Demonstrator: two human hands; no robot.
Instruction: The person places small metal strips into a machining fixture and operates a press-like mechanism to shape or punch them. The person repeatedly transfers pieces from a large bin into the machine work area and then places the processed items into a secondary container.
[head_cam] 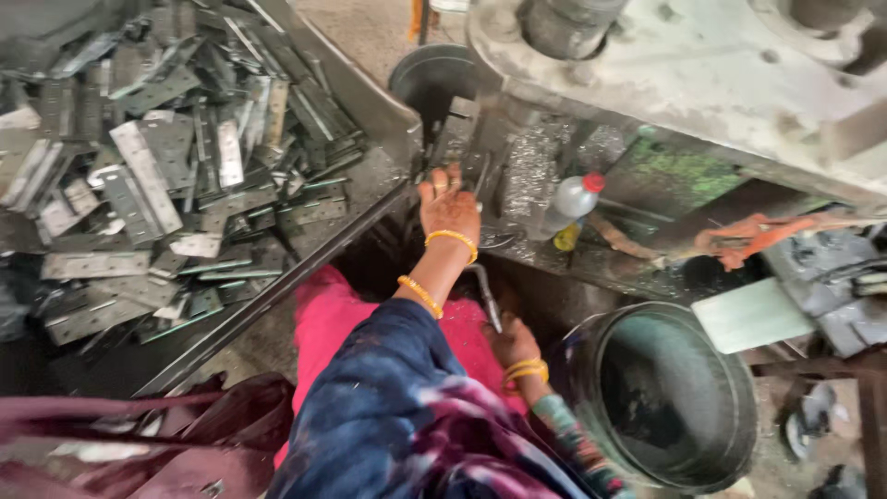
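My left hand (448, 211), with rings and yellow bangles, reaches forward to the bed of a big grey press machine (702, 74). Its fingers are closed on a small grey metal plate (459, 155) at the machine's work area. My right hand (514, 344) is lower, near my pink lap, and grips a bent metal rod (484, 294) that points up toward the machine. A large heap of flat grey hinge plates (157, 176) lies in a metal tray to my left.
A clear plastic bottle with a red cap (571, 201) lies on the machine bed amid metal shavings. A round dark metal bucket (670, 397) stands at lower right, another dark tub (432, 79) behind the tray. Orange cloth (753, 233) hangs at right.
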